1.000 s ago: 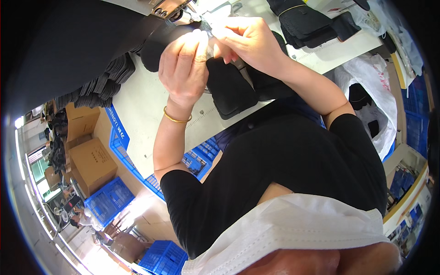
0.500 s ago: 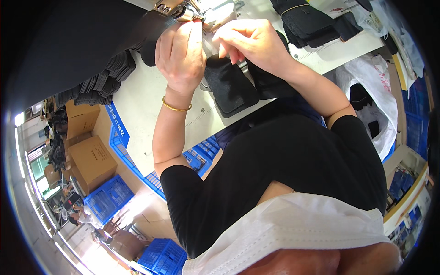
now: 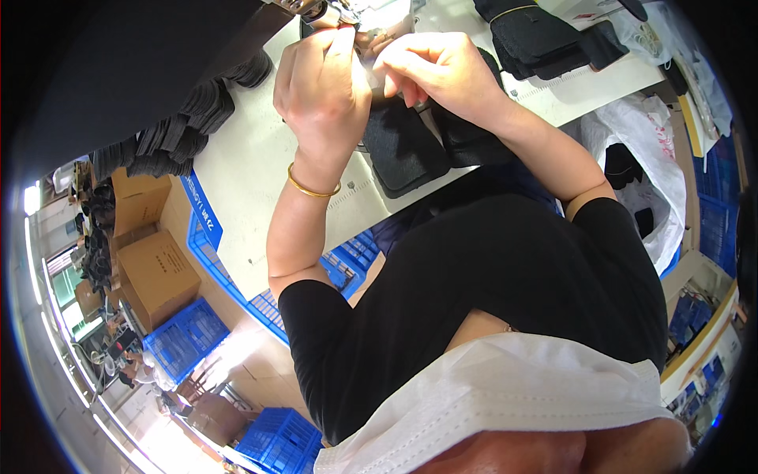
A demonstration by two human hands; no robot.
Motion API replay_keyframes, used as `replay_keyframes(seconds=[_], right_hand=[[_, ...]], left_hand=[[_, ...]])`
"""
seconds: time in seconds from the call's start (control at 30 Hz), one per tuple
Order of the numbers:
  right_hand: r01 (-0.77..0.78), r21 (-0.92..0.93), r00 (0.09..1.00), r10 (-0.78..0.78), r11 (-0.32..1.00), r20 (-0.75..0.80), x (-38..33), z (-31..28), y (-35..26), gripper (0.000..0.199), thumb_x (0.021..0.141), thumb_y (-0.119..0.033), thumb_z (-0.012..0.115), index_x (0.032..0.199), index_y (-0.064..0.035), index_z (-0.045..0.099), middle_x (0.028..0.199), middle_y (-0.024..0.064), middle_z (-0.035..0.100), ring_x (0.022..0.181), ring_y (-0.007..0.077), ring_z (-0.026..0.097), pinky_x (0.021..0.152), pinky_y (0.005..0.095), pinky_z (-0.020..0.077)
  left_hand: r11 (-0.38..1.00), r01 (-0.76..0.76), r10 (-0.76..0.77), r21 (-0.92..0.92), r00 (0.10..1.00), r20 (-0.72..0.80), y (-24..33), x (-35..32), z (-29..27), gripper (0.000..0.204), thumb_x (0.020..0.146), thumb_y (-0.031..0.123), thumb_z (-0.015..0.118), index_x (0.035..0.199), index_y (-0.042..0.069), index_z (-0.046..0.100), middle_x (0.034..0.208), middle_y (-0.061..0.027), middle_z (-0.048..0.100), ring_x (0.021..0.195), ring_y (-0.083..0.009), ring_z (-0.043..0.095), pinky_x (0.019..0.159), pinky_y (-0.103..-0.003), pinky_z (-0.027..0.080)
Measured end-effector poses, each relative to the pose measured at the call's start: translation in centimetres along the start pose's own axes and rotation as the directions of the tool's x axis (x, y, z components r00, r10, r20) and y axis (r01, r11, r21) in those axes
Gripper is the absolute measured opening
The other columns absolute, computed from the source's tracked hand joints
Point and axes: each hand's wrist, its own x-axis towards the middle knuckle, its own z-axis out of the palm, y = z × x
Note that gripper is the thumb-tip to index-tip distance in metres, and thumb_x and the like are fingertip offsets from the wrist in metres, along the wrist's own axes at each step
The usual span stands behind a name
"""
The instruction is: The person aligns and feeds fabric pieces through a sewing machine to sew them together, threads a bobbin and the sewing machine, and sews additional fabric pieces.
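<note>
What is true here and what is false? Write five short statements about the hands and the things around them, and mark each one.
1. Both hands are raised together at the top of the table. True: the left hand and the right hand meet there.
2. The left wrist is bare. False: it wears a gold bangle.
3. Dark fabric pieces lie on the table below the hands. True.
4. The crates on the floor are red. False: they are blue.
5. The cardboard boxes stand on the table. False: they sit on the floor at the left, beside the crates.
</note>
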Motion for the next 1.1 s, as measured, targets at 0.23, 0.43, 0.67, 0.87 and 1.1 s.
replay_keyframes(seconds=[0.23,0.43,0.67,0.87,1.1], right_hand=[[-0.068,0.006,0.998,0.068,0.998,0.005,-0.6,-0.7,0.6,0.021,0.096,-0.017,0.058,0.091,-0.0013,0.072,0.072,0.0037,0.069,0.056,0.0072,0.061,0.054,0.0213,0.0491],[-0.114,0.076,0.991,0.107,0.991,0.082,-1.2,-0.8,0.9,0.022,0.097,-0.022,0.061,0.098,-0.0034,0.072,0.08,0.0035,0.071,0.066,0.0076,0.065,0.06,0.0218,0.0511],[0.018,0.185,0.994,-0.037,0.983,0.102,-2.3,1.3,0.6,0.025,0.098,-0.024,0.061,0.093,-0.0006,0.068,0.074,0.0,0.064,0.066,0.0066,0.062,0.062,0.0213,0.05],[0.026,0.187,0.999,-0.034,0.982,0.039,-2.7,1.0,0.3,0.027,0.1,-0.02,0.054,0.091,0.0013,0.067,0.071,0.0013,0.063,0.065,0.0075,0.062,0.061,0.0226,0.0497],[0.002,0.25,0.999,-0.013,0.968,0.044,-1.7,0.9,-0.3,0.028,0.1,-0.019,0.051,0.096,0.0022,0.068,0.075,0.0058,0.069,0.065,0.0098,0.066,0.062,0.0242,0.053]], left_hand=[[0.994,-0.086,0.083,0.074,0.996,0.041,-1.0,-0.9,-0.8,0.03,0.074,-0.003,0.069,0.103,-0.002,0.068,0.105,-0.0113,0.065,0.091,-0.0264,0.064,0.077,-0.033,0.052],[0.994,-0.09,0.101,-0.062,0.972,0.214,-4.2,-3.3,-4.2,0.044,0.069,-0.014,0.061,0.111,-0.002,0.069,0.113,-0.0138,0.069,0.099,-0.0276,0.068,0.083,-0.035,0.055],[0.989,-0.149,0.145,-0.001,0.963,0.229,3.7,-0.2,-5.9,0.03,0.064,-0.003,0.07,0.094,-0.003,0.073,0.096,-0.0117,0.07,0.08,-0.022,0.065,0.066,-0.031,0.055],[0.991,-0.132,0.136,-0.033,0.969,0.207,4.2,-0.1,-5.2,0.03,0.064,-0.002,0.07,0.095,-0.003,0.073,0.097,-0.0122,0.07,0.081,-0.0228,0.065,0.066,-0.031,0.055],[0.996,-0.079,0.069,0.035,0.972,0.223,3.9,0.5,-4.0,0.043,0.06,-0.013,0.064,0.1,-0.003,0.073,0.099,-0.0113,0.071,0.087,-0.0264,0.065,0.076,-0.035,0.055]])
